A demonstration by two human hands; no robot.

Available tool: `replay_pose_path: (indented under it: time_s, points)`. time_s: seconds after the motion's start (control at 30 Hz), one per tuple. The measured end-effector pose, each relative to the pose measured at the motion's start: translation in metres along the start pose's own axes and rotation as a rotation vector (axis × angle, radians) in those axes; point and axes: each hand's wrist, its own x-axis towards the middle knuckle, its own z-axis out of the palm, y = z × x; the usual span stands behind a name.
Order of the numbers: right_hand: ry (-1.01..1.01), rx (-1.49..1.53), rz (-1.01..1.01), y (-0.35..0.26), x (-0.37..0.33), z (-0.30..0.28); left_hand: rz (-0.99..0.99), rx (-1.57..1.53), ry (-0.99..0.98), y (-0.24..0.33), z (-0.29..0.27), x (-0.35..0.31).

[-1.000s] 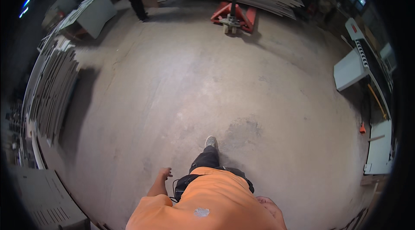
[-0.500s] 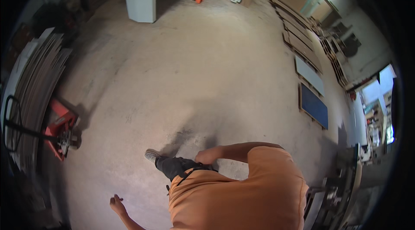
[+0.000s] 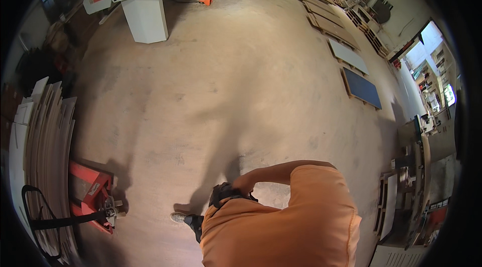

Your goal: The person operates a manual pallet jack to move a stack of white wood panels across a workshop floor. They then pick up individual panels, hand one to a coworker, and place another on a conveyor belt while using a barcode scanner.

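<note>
Right hand (image 3: 244,182) at the black waist gear (image 3: 221,195), with no object visibly drawn clear.
The gear sits at the front of the waist, its long axis seemingly running across the body; which end leads is unclear. The right fingers are tucked out of sight, so I can't tell whether they grip; the left hand is out of view. By judgement, contact is made and any handling remains. Farther off, the red pallet jack (image 3: 95,186) stands beside stacked boards (image 3: 50,131), untouched.
</note>
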Motion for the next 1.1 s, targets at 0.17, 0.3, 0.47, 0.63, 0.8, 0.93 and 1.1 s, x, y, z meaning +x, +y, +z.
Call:
replay_pose_path:
  time_s: [0.17, 0.3, 0.47, 0.63, 0.8, 0.93, 1.1]
  points:
    - [0.169, -0.073, 0.017, -0.036, 0.034, 0.018, 0.404, 0.374, 0.764, -0.032, -0.196, 0.096]
    - [0.329, -0.309, 0.06, -0.03, 0.03, 0.029, 0.187, -0.107, 0.824, 0.019, -0.316, 0.114]
    - [0.013, -0.192, 0.234, -0.018, -0.089, -0.011, 0.043, -0.031, 1.009, 0.129, -0.39, 0.19]
    - [-0.052, 0.188, 0.113, -0.032, -0.135, -0.046, -0.144, 0.004, 0.637, 0.162, -0.383, 0.236]
    - [0.538, -0.707, 0.215, -0.085, -0.065, -0.103, -0.11, 0.155, 0.502, 0.162, -0.322, 0.209]
    - [0.78, -0.688, -0.339, -0.195, -0.013, -0.176, -0.072, 0.009, 0.652, 0.218, -0.31, 0.164]
    - [0.896, -0.654, -1.012, -0.336, 0.021, -0.225, 0.083, 0.026, 0.497, 0.335, -0.256, 0.026]
